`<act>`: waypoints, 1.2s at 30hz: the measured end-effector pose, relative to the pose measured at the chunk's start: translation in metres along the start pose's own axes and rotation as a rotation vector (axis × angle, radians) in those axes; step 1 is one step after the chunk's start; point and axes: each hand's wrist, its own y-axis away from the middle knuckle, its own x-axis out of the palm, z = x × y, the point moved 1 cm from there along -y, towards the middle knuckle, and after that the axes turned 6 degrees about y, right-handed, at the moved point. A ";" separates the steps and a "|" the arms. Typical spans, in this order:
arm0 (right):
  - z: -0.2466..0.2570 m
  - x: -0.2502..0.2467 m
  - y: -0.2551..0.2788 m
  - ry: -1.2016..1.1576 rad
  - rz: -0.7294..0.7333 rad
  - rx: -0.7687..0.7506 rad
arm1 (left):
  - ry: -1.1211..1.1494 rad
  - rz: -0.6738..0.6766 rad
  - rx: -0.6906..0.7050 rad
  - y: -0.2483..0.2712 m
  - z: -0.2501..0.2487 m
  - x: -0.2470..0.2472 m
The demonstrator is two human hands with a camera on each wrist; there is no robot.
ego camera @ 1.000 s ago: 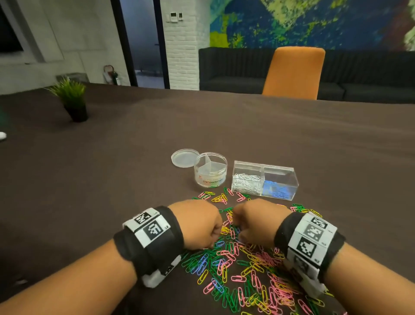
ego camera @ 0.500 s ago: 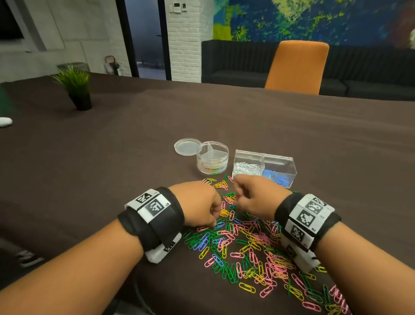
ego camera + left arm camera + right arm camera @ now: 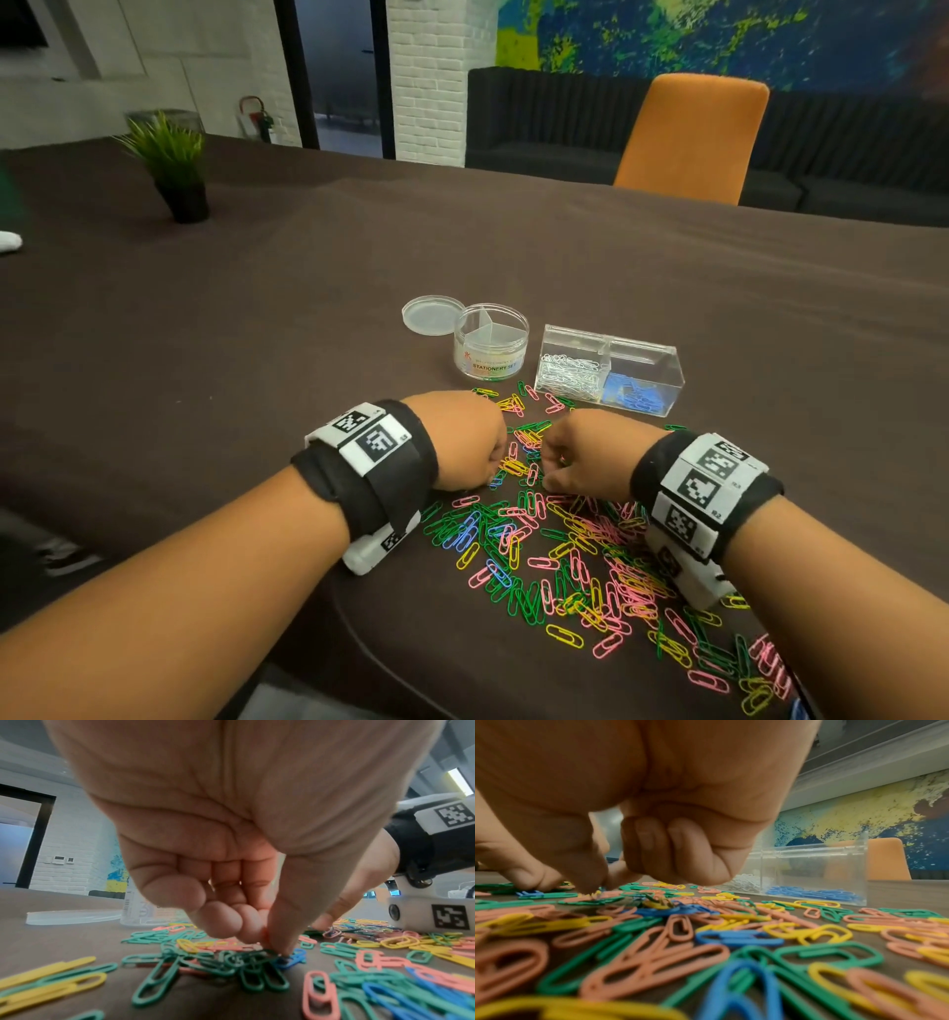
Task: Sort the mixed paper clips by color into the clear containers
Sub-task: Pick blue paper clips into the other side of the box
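Observation:
Mixed green, pink, yellow and blue paper clips lie spread on the brown table. My left hand is down at the pile's far left, fingers curled, and its thumb and fingertips pinch a blue clip that lies on the table. My right hand is beside it, its thumb and forefinger pinching at a clip in the pile whose colour I cannot tell. The rectangular clear box holds white clips on the left and blue clips on the right. The round divided tub looks empty.
The tub's lid lies flat to its left. A small potted plant stands at the far left, and an orange chair is behind the table's far edge. Clips trail to the near right edge.
My right hand has dropped back from near the rectangular box to the pile. The left hand has stayed on the clips, still pinching.

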 end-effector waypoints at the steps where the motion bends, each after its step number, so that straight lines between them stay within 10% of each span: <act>1: 0.000 0.000 0.001 -0.004 -0.009 -0.005 | -0.006 0.006 0.001 0.001 0.000 0.000; 16: -0.009 -0.002 0.001 -0.062 -0.056 0.026 | 0.002 0.045 0.004 0.003 0.002 0.003; 25: -0.008 -0.004 0.001 -0.010 -0.103 0.066 | 0.234 -0.213 -0.037 0.011 0.020 -0.009; 36: 0.007 -0.013 -0.017 0.122 -0.018 0.119 | 0.006 -0.046 -0.090 -0.006 0.003 0.003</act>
